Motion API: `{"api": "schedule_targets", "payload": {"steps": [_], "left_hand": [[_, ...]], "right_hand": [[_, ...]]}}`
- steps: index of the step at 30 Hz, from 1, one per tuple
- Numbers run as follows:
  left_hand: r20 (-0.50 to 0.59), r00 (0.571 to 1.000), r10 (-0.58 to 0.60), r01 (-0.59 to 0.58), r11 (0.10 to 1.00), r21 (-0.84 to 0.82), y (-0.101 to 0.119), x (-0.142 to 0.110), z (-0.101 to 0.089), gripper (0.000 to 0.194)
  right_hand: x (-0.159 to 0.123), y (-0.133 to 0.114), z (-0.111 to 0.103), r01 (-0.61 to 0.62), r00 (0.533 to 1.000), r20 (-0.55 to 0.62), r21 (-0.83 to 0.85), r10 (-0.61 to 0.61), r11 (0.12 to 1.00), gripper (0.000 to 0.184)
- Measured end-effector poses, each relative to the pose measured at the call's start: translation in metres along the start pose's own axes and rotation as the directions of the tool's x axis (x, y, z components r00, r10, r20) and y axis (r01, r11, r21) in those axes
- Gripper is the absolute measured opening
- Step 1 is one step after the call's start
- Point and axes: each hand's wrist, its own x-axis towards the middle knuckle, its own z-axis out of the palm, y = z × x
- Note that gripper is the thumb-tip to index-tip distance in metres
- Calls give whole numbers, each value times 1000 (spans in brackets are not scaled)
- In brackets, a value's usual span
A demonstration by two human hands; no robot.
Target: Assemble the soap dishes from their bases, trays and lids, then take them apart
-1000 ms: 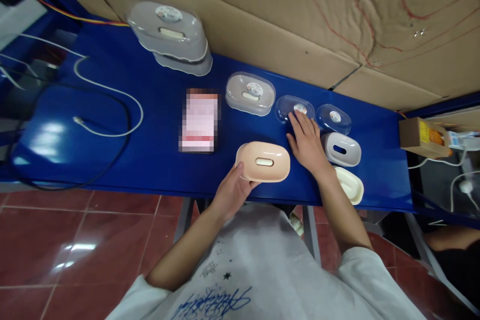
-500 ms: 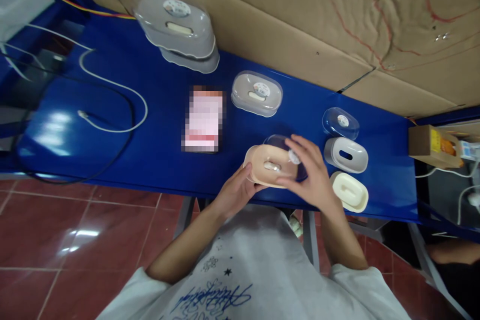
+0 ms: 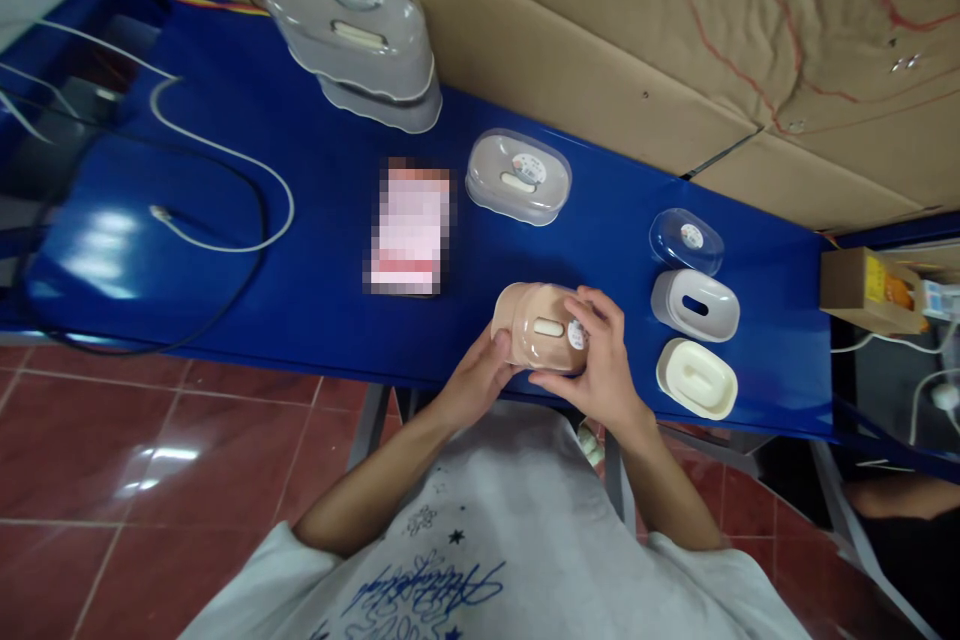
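My left hand [image 3: 476, 378] is closed around the left end of a peach plastic box [image 3: 510, 308], oval like a soap box, with a pale slot in its top. Over the box sits a clear lid [image 3: 559, 352] with a round label, shifted toward the right so the box's left end sticks out. My right hand [image 3: 606, 370] grips that lid at its right end, thumb at the near side and fingers on the far side. Right of my hand are a clear lid [image 3: 675, 245], a grey slotted shell [image 3: 720, 312] and a cream tray [image 3: 675, 375].
A closed grey box [image 3: 487, 185] stands at the back of the blue table [image 3: 315, 320], with stacked grey boxes [image 3: 315, 10] farther left. A blurred-out phone-like screen [image 3: 411, 235] lies between. Cables [image 3: 289, 205] curl at left; a cardboard carton [image 3: 847, 288] is at right.
My right hand has brought the clear lid down from a tilt onto the peach box. The left hand keeps its hold, and the whole view has shifted slightly.
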Motion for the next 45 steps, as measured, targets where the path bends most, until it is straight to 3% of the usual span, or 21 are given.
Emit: {"api": "schedule_targets", "payload": {"steps": [7, 13, 17, 22, 24, 28, 34, 45], "left_hand": [[86, 988, 127, -140, 974, 178, -4, 0, -7, 67], [116, 979, 170, -193, 952, 238, -7, 0, -16, 70], [124, 977, 176, -200, 955, 219, -6, -3, -11, 66], [162, 961, 226, -259, 939, 225, -3, -5, -1, 57], [172, 957, 232, -270, 932, 244, -2, -7, 1, 57], [208, 965, 159, -219, 925, 309, -2, -11, 0, 64], [11, 988, 156, -155, 966, 209, -8, -8, -2, 63], [83, 985, 153, -171, 938, 302, -5, -11, 0, 62]], "right_hand": [[3, 11, -14, 73, 994, 80, 68, -78, 995, 112], [7, 10, -17, 144, 987, 60, 65, -148, 987, 120], [5, 15, -20, 239, 970, 51, 15, -239, 971, 130], [0, 23, -24, 336, 941, 65, -83, -331, 938, 128], [-3, 24, -23, 317, 948, 35, -62, -315, 946, 122], [-7, 21, -19, 156, 987, -34, 42, -155, 987, 109], [-10, 14, -8, 122, 992, 31, -2, -121, 993, 112], [-8, 5, -17, 66, 997, 24, 46, -68, 997, 104]]}}
